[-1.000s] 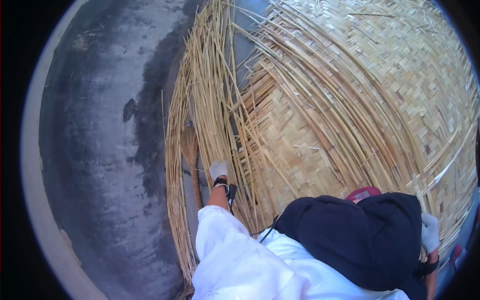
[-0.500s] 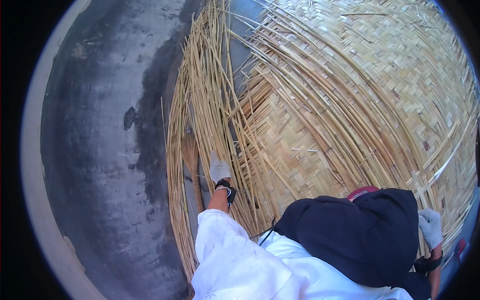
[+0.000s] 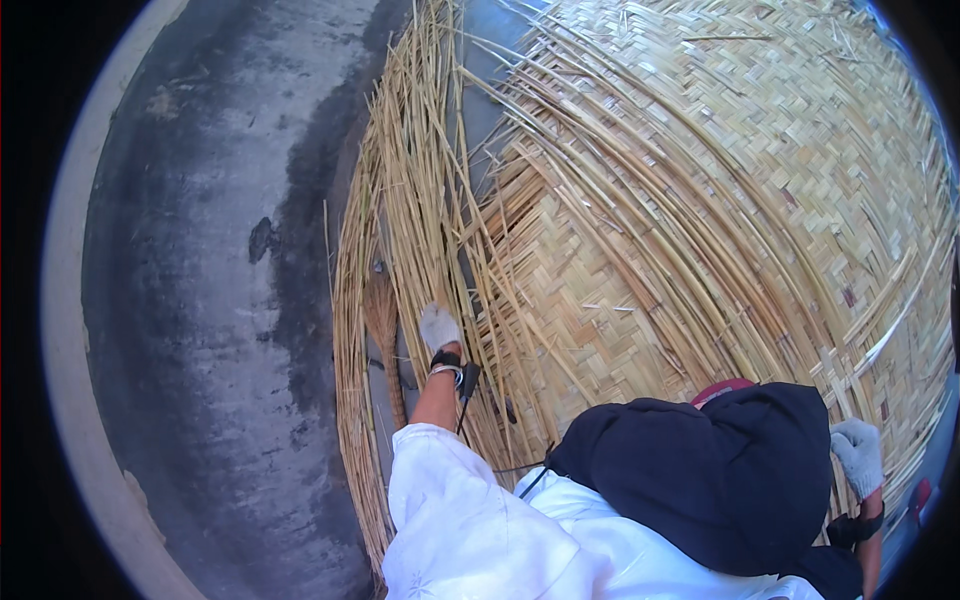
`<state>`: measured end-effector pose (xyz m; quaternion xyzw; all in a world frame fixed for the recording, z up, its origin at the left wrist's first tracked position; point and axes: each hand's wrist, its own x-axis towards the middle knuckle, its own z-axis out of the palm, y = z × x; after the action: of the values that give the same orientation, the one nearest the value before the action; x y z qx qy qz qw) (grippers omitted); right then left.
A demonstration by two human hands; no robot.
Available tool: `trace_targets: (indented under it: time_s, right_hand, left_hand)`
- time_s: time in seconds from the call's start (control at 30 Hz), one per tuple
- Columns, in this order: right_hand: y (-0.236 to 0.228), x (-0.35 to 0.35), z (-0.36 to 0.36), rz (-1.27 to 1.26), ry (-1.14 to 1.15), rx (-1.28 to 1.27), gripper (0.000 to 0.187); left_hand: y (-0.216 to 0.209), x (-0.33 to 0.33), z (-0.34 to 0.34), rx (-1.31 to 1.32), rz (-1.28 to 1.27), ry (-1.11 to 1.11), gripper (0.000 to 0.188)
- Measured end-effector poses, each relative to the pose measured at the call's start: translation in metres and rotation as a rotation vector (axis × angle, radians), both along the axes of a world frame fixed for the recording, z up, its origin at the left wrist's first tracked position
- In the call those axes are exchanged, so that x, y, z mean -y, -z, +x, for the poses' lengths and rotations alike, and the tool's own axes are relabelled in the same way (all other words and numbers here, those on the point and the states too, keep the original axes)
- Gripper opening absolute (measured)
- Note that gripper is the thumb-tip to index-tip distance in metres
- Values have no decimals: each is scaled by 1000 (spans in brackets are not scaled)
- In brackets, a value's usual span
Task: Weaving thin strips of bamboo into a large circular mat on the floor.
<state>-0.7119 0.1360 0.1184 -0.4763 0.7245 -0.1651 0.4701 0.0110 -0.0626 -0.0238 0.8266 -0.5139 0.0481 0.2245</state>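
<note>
My left hand (image 3: 438, 327), in a whitish glove, lies on a long bundle of dry, straw-coloured reed stalks (image 3: 420, 190). Its fingers look closed on some of the stalks, though their tips are hard to make out. At the lower right, my right hand (image 3: 858, 455), gloved too, is beside the lower ends of stalks at the mat's edge. Its fingers are curled, and what they hold does not show. A broad mat (image 3: 590, 260) woven from flat strips spreads to the right of the bundle. Loose stalks (image 3: 690, 240) lie across the mat in a long curved band.
A small straw broom (image 3: 382, 310) lies among the stalks left of my left hand. Dark cloth (image 3: 710, 470) covers the lower middle, with a dark pink edge (image 3: 722, 390) showing at its top. Grey, stained floor (image 3: 220, 260) runs along the left, bordered by a pale rim.
My left glove has turned slightly and looks more rounded on the stalks. The right hand has shifted a little to the left. The stalks and mat look almost unchanged.
</note>
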Motion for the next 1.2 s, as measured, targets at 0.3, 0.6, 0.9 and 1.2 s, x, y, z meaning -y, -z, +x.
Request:
trace_targets:
  time_s: [0.3, 0.6, 0.9, 1.2]
  right_hand:
    - [-1, 0, 2, -4, -35, -20, 12]
    - [6, 6, 2, 31, -64, -23, 12]
    - [11, 1, -2, -28, -45, -9, 13]
    - [15, -2, -2, -7, 17, 6, 15]
  left_hand:
    - [1, -16, 8, 387, -314, 2, 18]
    - [2, -139, 77, -43, 883, -212, 53]
    - [14, -111, 95, -772, -76, -575, 36]
    - [22, -165, 103, -344, 652, -755, 68]
